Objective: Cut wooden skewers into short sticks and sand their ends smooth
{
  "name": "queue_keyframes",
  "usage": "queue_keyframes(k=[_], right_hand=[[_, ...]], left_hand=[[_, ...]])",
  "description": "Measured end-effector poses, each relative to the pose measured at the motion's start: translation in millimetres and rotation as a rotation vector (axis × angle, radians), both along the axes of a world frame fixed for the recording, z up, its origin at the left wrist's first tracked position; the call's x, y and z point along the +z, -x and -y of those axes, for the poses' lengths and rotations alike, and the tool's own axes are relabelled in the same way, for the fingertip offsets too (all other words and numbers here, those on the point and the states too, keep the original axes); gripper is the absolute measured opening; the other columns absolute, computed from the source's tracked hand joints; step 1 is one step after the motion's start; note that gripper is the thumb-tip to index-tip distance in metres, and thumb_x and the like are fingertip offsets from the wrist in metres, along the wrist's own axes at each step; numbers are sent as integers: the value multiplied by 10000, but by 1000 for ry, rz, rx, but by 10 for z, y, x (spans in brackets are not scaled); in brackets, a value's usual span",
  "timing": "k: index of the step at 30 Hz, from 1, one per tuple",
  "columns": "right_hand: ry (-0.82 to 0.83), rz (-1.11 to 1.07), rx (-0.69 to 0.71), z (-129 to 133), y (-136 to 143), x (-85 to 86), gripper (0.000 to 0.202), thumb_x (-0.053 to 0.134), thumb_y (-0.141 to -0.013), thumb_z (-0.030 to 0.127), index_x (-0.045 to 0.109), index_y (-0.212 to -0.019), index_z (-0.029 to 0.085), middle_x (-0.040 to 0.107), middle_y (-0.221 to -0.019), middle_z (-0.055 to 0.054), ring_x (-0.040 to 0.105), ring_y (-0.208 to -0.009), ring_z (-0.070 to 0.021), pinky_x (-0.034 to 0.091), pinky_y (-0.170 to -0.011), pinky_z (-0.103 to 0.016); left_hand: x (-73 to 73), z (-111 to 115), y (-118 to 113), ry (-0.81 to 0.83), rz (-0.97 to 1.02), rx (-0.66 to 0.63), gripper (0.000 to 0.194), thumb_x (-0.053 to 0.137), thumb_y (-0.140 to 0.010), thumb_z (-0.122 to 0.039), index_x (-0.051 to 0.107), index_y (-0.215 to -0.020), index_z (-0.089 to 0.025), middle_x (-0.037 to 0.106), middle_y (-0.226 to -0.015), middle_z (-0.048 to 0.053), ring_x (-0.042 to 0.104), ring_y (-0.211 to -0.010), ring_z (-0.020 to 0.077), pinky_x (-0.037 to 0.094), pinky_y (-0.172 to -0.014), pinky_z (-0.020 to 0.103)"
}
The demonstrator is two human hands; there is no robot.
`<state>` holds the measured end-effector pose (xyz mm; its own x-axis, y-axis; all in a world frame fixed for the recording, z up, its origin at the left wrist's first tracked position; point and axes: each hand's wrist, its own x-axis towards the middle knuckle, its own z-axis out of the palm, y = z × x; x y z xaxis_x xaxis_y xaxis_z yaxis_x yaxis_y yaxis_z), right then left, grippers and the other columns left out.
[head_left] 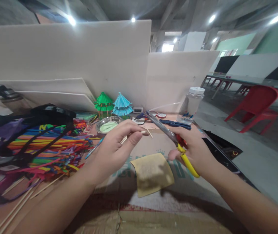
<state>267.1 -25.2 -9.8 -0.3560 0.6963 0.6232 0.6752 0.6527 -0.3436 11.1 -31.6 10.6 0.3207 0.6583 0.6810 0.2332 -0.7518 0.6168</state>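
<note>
My left hand is closed in a pinch on a thin wooden stick, whose tip shows past the fingertips. My right hand grips scissors with yellow and red handles, their blades pointing up and left. A short stick piece shows just beyond the left fingertips; whether it is held or lies on the cardboard I cannot tell. Below and between the hands, a yellow-brown square sheet, like sandpaper, lies slightly curled on printed cardboard.
Green and blue paper umbrella-like models stand behind a metal bowl. Colourful pipe cleaners and long sticks cover the left side. At the back right are dark blue pliers-like tools and a clear bottle.
</note>
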Motion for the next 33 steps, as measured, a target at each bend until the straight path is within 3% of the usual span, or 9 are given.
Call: queue_keyframes(k=[3,7,12,20,26,33], right_hand=[[-11,2,1,-5,-1,10,620,660,-818,672,594,-1289,275,680,-982,-55,570,-741,-215,477,-634,-334],[-4,34,46,-19,-1,-8,699,616,-784,755,608,-1252,236,672,-953,-72,584,-759,-220,483,-664,-341],[21,95,72,-24,-1,-29,744,607,-752,789,620,-1255,241,676,-945,-81,613,-804,-243,489,-712,-366],[-19,141,47,3,4,-22,856,422,-756,872,642,-1199,174,654,-927,-89,585,-827,-240,427,-705,-349],[-59,173,82,31,4,-21,778,410,-804,831,647,-1140,170,639,-861,-62,577,-792,-214,418,-695,-321],[-161,183,38,71,0,-16,659,455,-870,759,657,-1032,153,621,-738,-32,553,-662,-173,398,-627,-289]], left_hand=[[-10,2,-21,39,57,19,101,596,-993,-260,695,-1010,-247,667,-958,12,603,-903,145,461,-795,261],[-22,-2,-42,66,83,27,114,597,-990,-278,705,-1006,-244,692,-973,19,622,-918,161,471,-809,280],[-17,-5,-29,-14,26,51,141,585,-993,-279,722,-1018,-251,702,-999,26,618,-946,177,466,-823,296],[-6,-25,-2,-177,-43,39,166,585,-982,-174,705,-1060,-257,703,-987,10,631,-911,144,478,-775,250],[14,-24,36,-207,-99,27,162,596,-963,-121,698,-1000,-242,705,-986,0,642,-921,117,478,-815,217],[0,-31,7,-132,-80,-4,181,584,-975,-140,707,-1035,-258,704,-966,-11,631,-881,115,477,-776,214]])
